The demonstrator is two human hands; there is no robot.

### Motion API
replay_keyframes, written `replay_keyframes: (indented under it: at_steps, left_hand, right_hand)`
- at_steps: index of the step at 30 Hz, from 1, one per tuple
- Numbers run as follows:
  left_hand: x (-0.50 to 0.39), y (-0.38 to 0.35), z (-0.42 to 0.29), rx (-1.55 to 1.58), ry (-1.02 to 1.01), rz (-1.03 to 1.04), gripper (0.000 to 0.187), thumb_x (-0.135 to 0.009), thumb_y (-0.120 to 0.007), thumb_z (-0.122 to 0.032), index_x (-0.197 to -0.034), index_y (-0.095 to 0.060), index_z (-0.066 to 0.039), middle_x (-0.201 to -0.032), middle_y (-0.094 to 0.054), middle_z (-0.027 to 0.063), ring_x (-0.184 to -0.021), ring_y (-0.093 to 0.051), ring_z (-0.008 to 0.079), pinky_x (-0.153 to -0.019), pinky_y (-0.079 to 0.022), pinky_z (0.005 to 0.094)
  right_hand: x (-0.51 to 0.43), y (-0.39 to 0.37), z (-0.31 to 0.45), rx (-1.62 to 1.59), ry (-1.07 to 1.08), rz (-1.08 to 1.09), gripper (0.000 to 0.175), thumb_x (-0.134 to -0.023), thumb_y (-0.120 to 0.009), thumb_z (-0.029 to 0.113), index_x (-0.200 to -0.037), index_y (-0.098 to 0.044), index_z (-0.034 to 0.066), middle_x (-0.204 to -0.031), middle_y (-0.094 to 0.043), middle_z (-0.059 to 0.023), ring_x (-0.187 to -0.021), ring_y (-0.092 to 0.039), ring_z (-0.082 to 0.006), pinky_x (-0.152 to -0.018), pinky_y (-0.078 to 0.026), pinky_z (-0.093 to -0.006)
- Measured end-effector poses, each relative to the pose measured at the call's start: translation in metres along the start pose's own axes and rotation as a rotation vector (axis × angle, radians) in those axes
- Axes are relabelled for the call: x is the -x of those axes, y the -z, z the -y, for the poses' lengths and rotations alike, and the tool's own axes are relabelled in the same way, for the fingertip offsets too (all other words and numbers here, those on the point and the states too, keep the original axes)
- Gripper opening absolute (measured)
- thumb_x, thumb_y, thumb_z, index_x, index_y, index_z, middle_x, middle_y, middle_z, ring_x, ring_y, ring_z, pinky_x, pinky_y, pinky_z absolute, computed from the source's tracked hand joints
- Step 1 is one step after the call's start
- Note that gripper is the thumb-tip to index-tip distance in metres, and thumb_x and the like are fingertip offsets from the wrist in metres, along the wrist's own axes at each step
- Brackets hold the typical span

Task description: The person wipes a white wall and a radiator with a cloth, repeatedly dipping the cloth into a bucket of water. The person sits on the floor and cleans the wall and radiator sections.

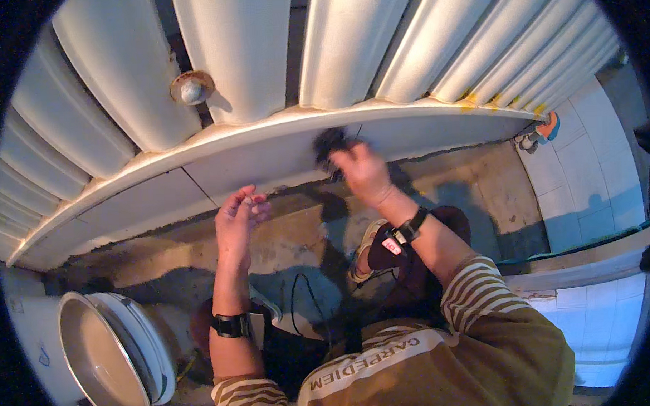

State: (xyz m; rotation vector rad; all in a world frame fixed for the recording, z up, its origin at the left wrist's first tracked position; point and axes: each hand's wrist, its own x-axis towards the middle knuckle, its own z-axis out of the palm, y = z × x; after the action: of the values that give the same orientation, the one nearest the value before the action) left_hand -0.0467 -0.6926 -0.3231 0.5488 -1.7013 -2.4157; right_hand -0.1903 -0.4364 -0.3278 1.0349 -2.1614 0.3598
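Note:
My right hand [362, 170] grips a dark, blurred bundle, perhaps a cloth or scrubbing pad [331, 145]. It is held just in front of the pale tiled strip [248, 157] below a white ledge [279, 122]. The blur hides its exact kind and whether it touches the tiles. To the left, my left hand [242, 208] hovers over the floor with its fingers loosely curled and apart. Nothing clearly shows in it. Above the ledge stands a row of white rounded slats [239, 55] with dark gaps, and a round-headed bolt [191, 91] sticks out from them.
A metal basin [62, 325] of pale, cloudy liquid stands at lower left against a white tub [161, 359]. A black cable [296, 290] loops by my legs. A small orange and blue object [551, 127] lies at the ledge's right end. A green hose [573, 246] runs at right.

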Motion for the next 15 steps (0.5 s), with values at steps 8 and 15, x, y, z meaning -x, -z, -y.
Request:
replay_keyframes:
  at_steps: [8,15]
  left_hand:
    - [-0.009,0.011,-0.003,0.194,-0.138,-0.191,0.018,-0.099,-0.049,-0.008,-0.114,-0.057,-0.001,-0.104,-0.068,0.0138,-0.088,-0.068,0.0213,-0.075,-0.052,0.0300]
    - [-0.010,0.024,-0.012,0.277,-0.178,-0.302,0.014,-0.098,-0.048,-0.005,-0.109,-0.056,-0.002,-0.100,-0.068,0.0137,-0.084,-0.068,0.0216,-0.073,-0.052,0.0293]
  right_hand:
    - [0.008,-0.033,0.012,0.009,0.152,-0.058,0.019,-0.074,-0.066,0.015,-0.092,-0.070,0.0188,-0.095,-0.057,-0.0085,-0.082,-0.060,-0.0282,-0.065,-0.053,-0.0387]
    - [0.014,-0.046,0.034,-0.124,0.395,0.234,0.005,-0.073,-0.062,0.018,-0.078,-0.062,0.0166,-0.090,-0.053,-0.0058,-0.088,-0.058,-0.0253,-0.070,-0.052,-0.0382]
